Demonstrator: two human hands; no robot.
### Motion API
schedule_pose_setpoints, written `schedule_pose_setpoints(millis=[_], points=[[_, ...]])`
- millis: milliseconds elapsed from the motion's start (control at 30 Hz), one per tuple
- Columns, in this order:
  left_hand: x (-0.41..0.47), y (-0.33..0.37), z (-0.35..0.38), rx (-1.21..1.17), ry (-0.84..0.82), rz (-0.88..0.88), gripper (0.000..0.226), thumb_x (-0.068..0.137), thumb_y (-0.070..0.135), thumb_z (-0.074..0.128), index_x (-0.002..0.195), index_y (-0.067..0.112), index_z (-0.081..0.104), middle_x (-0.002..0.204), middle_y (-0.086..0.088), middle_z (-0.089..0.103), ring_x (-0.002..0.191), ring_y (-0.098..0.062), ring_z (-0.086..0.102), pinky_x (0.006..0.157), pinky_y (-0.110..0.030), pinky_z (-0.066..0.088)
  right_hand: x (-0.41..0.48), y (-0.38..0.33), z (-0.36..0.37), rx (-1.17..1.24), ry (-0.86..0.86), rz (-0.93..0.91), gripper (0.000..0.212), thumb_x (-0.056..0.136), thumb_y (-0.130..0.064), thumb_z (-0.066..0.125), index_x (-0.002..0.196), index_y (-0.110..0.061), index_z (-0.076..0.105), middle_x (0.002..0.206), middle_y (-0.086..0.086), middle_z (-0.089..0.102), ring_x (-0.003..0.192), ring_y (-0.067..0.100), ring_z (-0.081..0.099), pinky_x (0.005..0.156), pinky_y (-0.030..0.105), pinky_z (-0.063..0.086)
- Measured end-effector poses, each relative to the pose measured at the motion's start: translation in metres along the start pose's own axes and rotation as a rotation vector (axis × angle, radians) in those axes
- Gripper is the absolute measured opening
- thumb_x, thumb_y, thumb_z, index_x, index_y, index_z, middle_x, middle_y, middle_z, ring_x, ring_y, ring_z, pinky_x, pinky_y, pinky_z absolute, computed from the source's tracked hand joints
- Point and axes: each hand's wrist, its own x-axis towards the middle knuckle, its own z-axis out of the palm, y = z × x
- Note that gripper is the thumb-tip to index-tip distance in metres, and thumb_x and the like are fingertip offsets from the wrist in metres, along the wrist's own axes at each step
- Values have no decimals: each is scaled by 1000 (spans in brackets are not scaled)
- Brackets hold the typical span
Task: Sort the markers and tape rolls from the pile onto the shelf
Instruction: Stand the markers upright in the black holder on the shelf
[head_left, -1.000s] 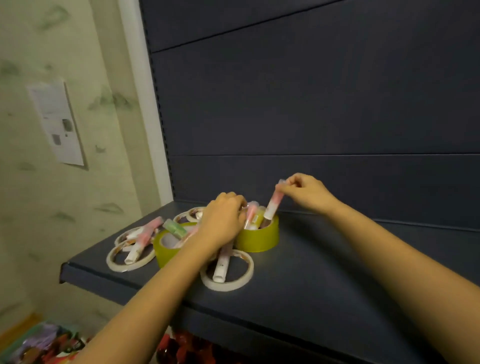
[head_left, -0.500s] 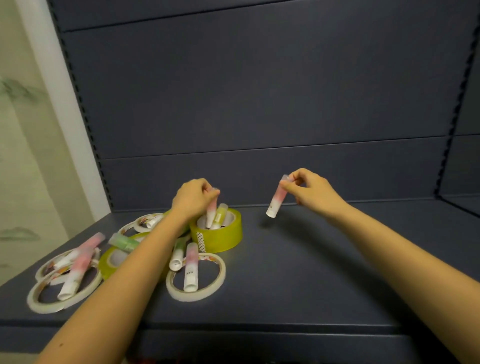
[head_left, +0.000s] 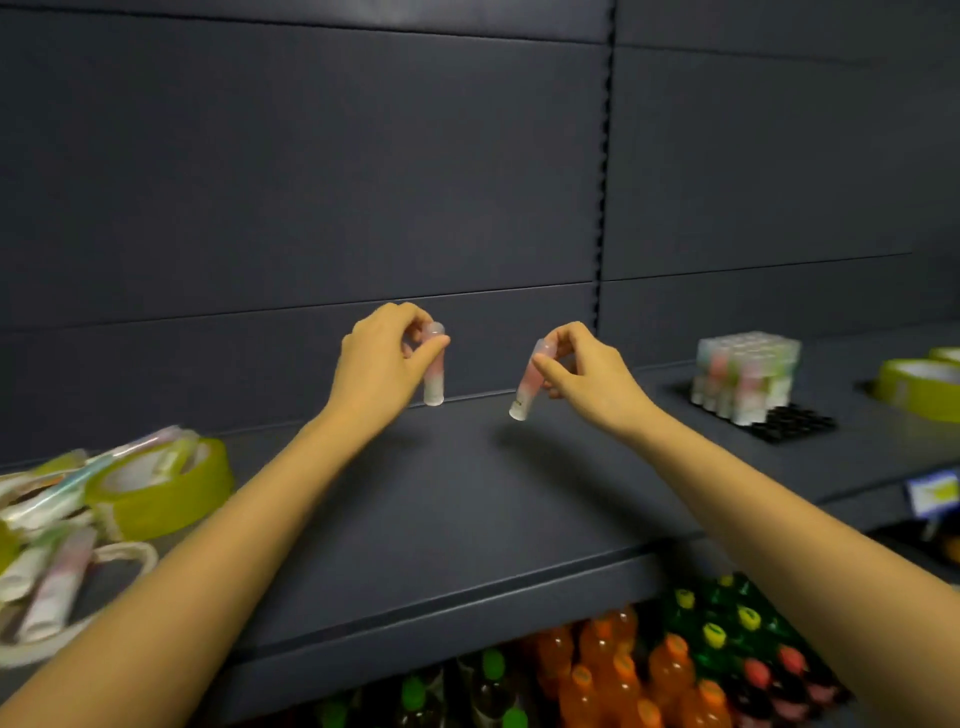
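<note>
— What takes up most of the view?

— The dark grey back panel (head_left: 311, 182). Under it, the shelf (head_left: 467, 499) runs left to right as a flat board of the same grey.

— And below that?

— Rows of bottles (head_left: 623, 670) with orange, green and red caps stand on the level beneath.

— Where is the pile?

— The pile (head_left: 52, 499) sits at the far left end of the shelf, and it is blurred. A yellow-green tape roll (head_left: 161, 499) lies flat at its right side, with markers resting across the top. Nearer the front edge lies a white tape ring (head_left: 127, 553), and a pink marker (head_left: 57, 592) lies just beside it.

— Anything on the right?

— A block of markers (head_left: 743, 376) stands upright, packed tightly together on a black tray (head_left: 795, 423). Further right, yellow-green rolls (head_left: 919, 384) lie at the edge of the frame. A price tag (head_left: 932, 493) hangs on the front edge there.

— And the hands?

— Both are raised over the bare middle stretch of shelf, near each other but apart. The left hand (head_left: 379, 364) pinches the upper part of an upright marker (head_left: 434, 382) between thumb and fingers. It is pink above and white below, with a clear cap on top.

— Does it touch the board?

— It appears to hang just above it, close to the back panel.

— And the right?

— The right hand (head_left: 587, 374) grips a tilted marker (head_left: 527, 395) near its top, fingers curled around it. Its white lower end leans down and to the left, off the shelf, with a shadow beneath it.
</note>
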Motion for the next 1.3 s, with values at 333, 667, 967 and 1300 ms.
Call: schedule_pose_setpoints(millis=[333, 667, 967, 1300], points=[[-17, 148, 120, -195, -136, 38, 9, 82, 21, 67, 86, 13, 67, 77, 7, 63, 63, -3, 54, 70, -22, 41, -55, 95, -163, -123, 115, 83, 8, 94, -21, 52, 97, -15, 48, 88, -6, 59, 80, 16, 59, 75, 31, 50], [-22, 249, 204, -270, -177, 66, 8, 76, 17, 72, 81, 11, 68, 67, 4, 64, 57, 1, 53, 72, -23, 48, -88, 165, -265, -145, 175, 101, 7, 93, -16, 56, 95, -14, 49, 96, 3, 61, 92, 24, 62, 86, 49, 51], [-7, 271, 242, -198, -181, 58, 5, 76, 14, 68, 80, 12, 67, 67, 6, 65, 63, -8, 60, 72, -24, 51, -73, 191, -283, -142, 161, 44, 9, 92, -14, 55, 95, -16, 47, 96, 3, 62, 89, 25, 64, 83, 42, 51], [16, 272, 280, 3, -173, 45, 9, 78, 18, 68, 84, 10, 68, 77, 1, 70, 68, -14, 60, 81, -33, 52, -26, 224, -295, -79, 52, -58, 8, 91, -17, 57, 95, -17, 50, 92, -7, 60, 81, 17, 60, 83, 38, 51]])
